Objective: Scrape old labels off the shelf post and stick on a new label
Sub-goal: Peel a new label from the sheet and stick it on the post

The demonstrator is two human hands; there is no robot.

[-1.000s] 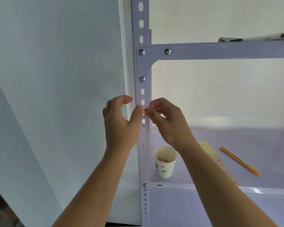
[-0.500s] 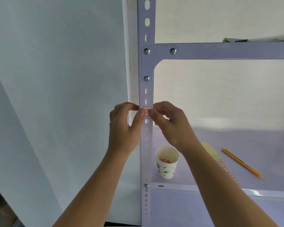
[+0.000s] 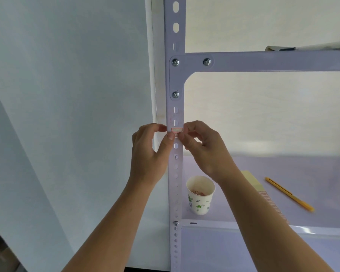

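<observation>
Since 1 s ago the label (image 3: 177, 130) has gone from a small bit held btwn the fingertips to a flat strip on the post (image 3: 175, 81). Both hands have closed in a little and are otherwise in approx the same spot on the post.

Label lies on the post's front face, just under a slot and well below the bolted bracket. Its long axis is horizontal and spans nearly the full face width. A pinkish patch right below it is either label or old residue, can't tell which.

L hand (image 3: 149, 154) is narrow, fingers curled, w/ thumb tip on the label's lower-left corner and index at the post's left edge. R hand (image 3: 204, 152) mirrors it, pinching at the right end. Each hand has one end and neither is nearer.

Step looks like seating the label, so the task is prob near done. Next move likely turns on that horizontal axis: thumbs rubbing along it to press the label down. Risk is skew or a crease over the slot.

On the shelf (image 3: 283, 173) stands a cup (image 3: 200, 199) w/ scraps inside. A yellow pad (image 3: 252, 180) and a yellow tool (image 3: 289, 194) lie to the right, untouched.
</observation>
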